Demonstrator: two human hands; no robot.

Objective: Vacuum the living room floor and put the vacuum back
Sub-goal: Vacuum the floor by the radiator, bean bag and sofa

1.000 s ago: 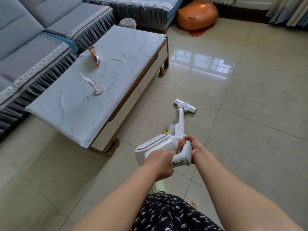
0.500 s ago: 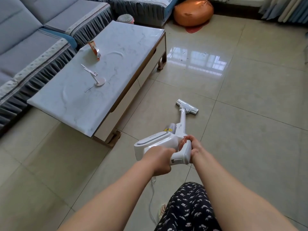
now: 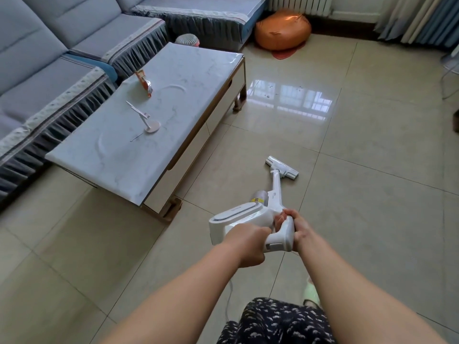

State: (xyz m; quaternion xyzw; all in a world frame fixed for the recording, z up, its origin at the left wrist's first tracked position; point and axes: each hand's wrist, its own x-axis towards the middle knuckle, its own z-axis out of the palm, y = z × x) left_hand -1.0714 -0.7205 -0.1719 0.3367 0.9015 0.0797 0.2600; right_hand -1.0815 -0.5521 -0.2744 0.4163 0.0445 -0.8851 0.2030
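Observation:
A white stick vacuum (image 3: 242, 219) stretches out in front of me, its floor head (image 3: 282, 168) flat on the beige tiles to the right of the coffee table. My left hand (image 3: 247, 244) is wrapped around the rear of the handle. My right hand (image 3: 295, 228) grips the handle from the other side, fingers curled at its front. A thin white cord (image 3: 229, 297) hangs from the vacuum down between my arms.
A marble-topped coffee table (image 3: 198, 70) stands to the left, carrying a snack packet (image 3: 144, 83) and a small white stand (image 3: 149, 122). Behind it runs a grey sofa (image 3: 49, 50). An orange beanbag (image 3: 282, 29), a radiator and curtains (image 3: 419, 18) line the far wall.
I have stepped backward and the view has tilted up, showing more of the far wall. The vacuum head has slid slightly toward me and rightward. Both hands keep their grip.

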